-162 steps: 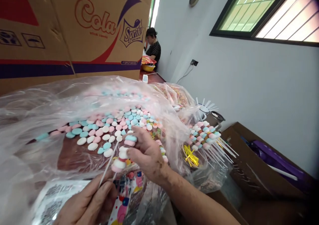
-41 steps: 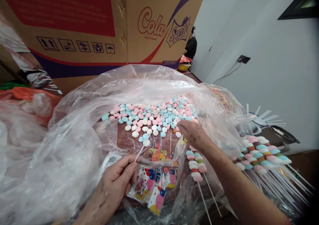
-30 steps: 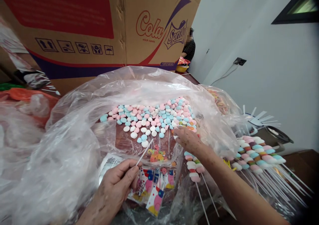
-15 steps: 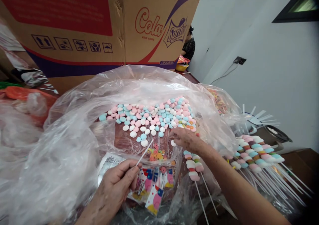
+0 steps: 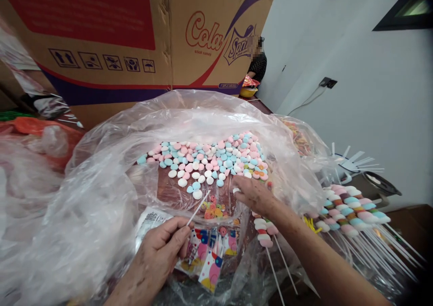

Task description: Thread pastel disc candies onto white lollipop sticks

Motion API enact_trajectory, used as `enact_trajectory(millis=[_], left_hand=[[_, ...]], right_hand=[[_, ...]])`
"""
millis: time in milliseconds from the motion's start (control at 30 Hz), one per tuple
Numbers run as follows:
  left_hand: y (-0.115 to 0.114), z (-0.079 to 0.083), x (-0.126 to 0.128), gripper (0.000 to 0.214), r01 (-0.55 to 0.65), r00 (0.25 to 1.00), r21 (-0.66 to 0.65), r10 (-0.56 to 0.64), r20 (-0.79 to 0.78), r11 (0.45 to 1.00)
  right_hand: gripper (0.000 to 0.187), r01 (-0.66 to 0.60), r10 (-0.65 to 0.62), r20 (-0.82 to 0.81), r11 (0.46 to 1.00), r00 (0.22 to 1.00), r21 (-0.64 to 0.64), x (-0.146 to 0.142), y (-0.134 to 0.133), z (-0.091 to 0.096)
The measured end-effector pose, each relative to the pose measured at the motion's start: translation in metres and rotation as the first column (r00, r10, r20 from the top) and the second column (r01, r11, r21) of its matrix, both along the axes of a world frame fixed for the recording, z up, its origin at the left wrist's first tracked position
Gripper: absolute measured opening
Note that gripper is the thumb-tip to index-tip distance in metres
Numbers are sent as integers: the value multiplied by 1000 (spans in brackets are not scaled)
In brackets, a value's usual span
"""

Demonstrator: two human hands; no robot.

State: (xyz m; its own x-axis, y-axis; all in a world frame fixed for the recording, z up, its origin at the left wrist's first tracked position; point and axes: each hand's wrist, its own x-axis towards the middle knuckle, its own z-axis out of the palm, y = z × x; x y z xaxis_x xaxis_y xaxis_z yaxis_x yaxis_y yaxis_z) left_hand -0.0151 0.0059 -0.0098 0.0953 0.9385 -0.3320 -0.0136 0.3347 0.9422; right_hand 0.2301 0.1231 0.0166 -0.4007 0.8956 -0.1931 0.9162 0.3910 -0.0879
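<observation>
A thin white lollipop stick [image 5: 199, 207] is pinched between the thumb and fingers of my left hand [image 5: 165, 247], its bare tip pointing up and away. My right hand [image 5: 254, 194] is at the near right edge of a spread of pink, blue and white marshmallows [image 5: 206, 157]. Its bent fingertips close on a white marshmallow [image 5: 237, 190]. Between the hands lie small ring-shaped gummies [image 5: 214, 210] in orange, yellow and red. Below my right wrist rest two marshmallow skewers [image 5: 264, 233], partly covered by the arm.
Clear plastic sheeting [image 5: 101, 197] surrounds the candy. A large cardboard box [image 5: 128, 21] stands behind it. Colourful printed packets [image 5: 210, 270] lie in front. Finished skewers [image 5: 352, 209] are piled at right, near a pot [image 5: 375, 184] and white sticks [image 5: 361, 164]. A person [image 5: 259, 64] sits beyond the box.
My right fingertips have closed over the white marshmallow that lay beside them. My left hand still holds the stick in much the same place. The whole view has shifted slightly.
</observation>
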Motion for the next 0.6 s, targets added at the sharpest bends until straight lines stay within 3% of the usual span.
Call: enact_trajectory(millis=[100, 233, 600], left_hand=[[-1, 4, 1, 32, -14, 1000, 6, 14, 0, 1000], [-2, 7, 2, 28, -57, 998, 6, 57, -1, 998], [2, 1, 3, 29, -43, 999, 6, 43, -16, 999]], right_hand=[[26, 30, -27, -42, 997, 999, 74, -4, 9, 7], [29, 58, -63, 18, 982, 998, 178, -8, 25, 9], [23, -78, 76, 19, 969, 997, 234, -21, 50, -17]])
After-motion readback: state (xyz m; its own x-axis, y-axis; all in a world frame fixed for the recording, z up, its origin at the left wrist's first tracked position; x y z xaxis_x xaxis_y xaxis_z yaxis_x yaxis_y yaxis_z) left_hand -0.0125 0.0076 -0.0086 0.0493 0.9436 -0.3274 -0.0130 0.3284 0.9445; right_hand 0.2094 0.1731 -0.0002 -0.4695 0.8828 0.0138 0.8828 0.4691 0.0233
